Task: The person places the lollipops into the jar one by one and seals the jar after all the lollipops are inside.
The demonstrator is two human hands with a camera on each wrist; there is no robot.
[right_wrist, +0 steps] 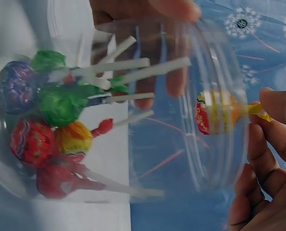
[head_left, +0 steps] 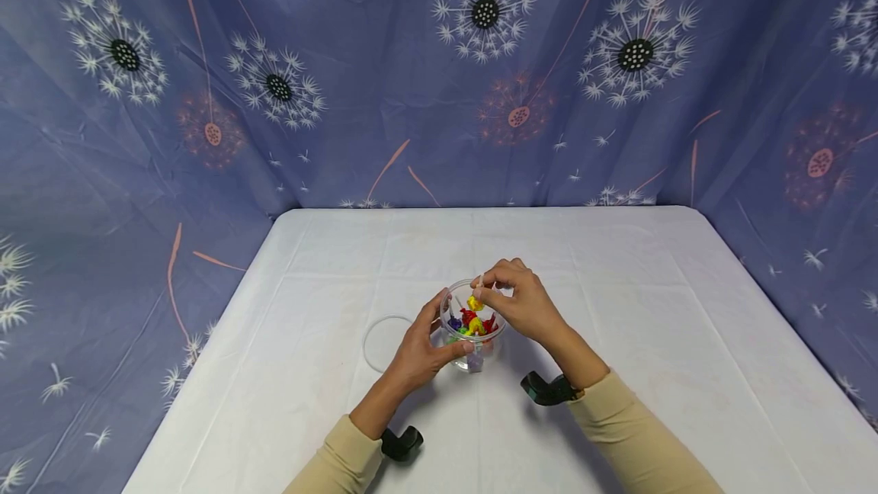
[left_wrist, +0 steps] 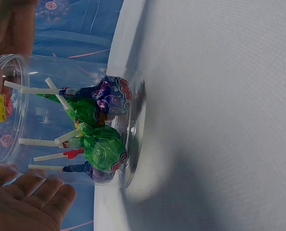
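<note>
My left hand [head_left: 420, 353] grips a clear plastic jar [left_wrist: 41, 118] around its side, thumb toward me and fingers on the far side. The jar stands upright over the white table with its mouth uncovered. Inside are several wrapped lollipops, among them a green one [left_wrist: 104, 149], a purple one [left_wrist: 118, 96] and a red one [right_wrist: 34, 142], their white sticks pointing up toward the mouth. At the rim, my right hand [head_left: 524, 303] pinches a yellow-and-red lollipop [right_wrist: 215, 113] near the stick end, its candy head hanging down within the jar's mouth.
A thin whitish ring [head_left: 366, 340], like the rim of a clear round lid, lies on the table [head_left: 274, 372] just left of the jar. Behind the table hangs a blue curtain [head_left: 384, 97] printed with dandelions. Each wrist carries a black camera mount [head_left: 545, 389].
</note>
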